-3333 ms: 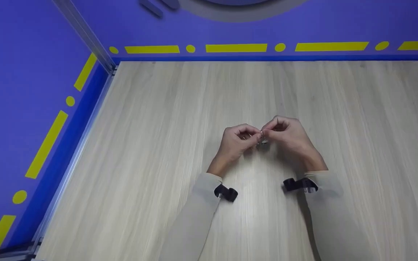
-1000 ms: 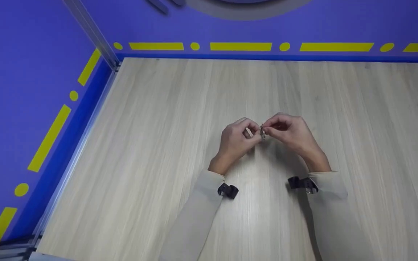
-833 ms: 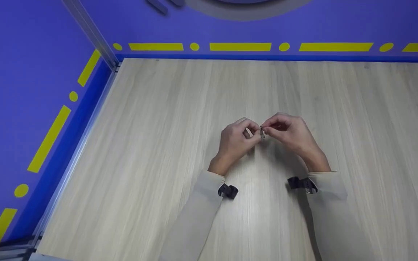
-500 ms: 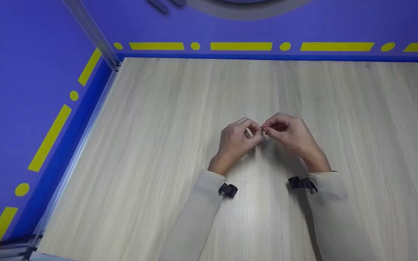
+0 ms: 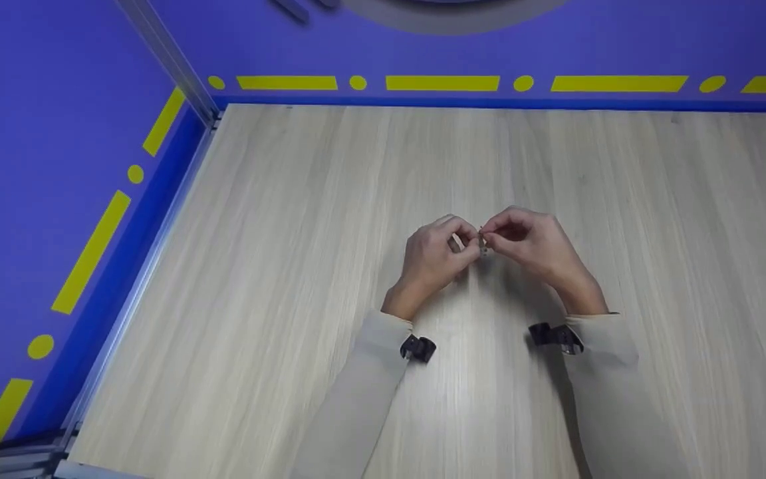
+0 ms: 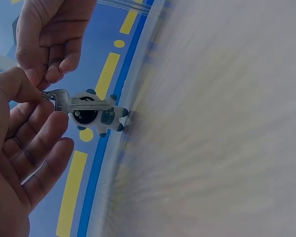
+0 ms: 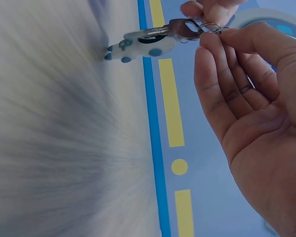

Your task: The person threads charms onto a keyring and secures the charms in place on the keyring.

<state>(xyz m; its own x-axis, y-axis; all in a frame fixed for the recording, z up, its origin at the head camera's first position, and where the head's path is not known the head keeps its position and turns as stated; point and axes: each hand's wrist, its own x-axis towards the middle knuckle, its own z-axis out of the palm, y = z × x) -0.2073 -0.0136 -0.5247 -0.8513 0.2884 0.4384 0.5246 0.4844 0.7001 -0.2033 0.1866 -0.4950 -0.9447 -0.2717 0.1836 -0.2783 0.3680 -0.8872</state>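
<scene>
Thumb and fingertips of my left hand and right hand meet over the middle of the table. Both pinch a small metal key ring. From it hangs a silver key, its blade pointing down toward the tabletop. Beside the key, and partly behind it, dangles a small white figure charm with teal feet and a dark round face. In the left wrist view the fingertips cover part of the ring. The other fingers of both hands are loosely bent.
Pale wood-grain table lies under both forearms. Blue panels with yellow dashes and dots stand along its back and left sides. Metal profile rails join them at the corner. A black strap sits on each wrist.
Over the whole span both hands have shifted slightly away from the body, while the hanging key and charm have turned a little. In the last second the hands have stayed almost still, fingertips together.
</scene>
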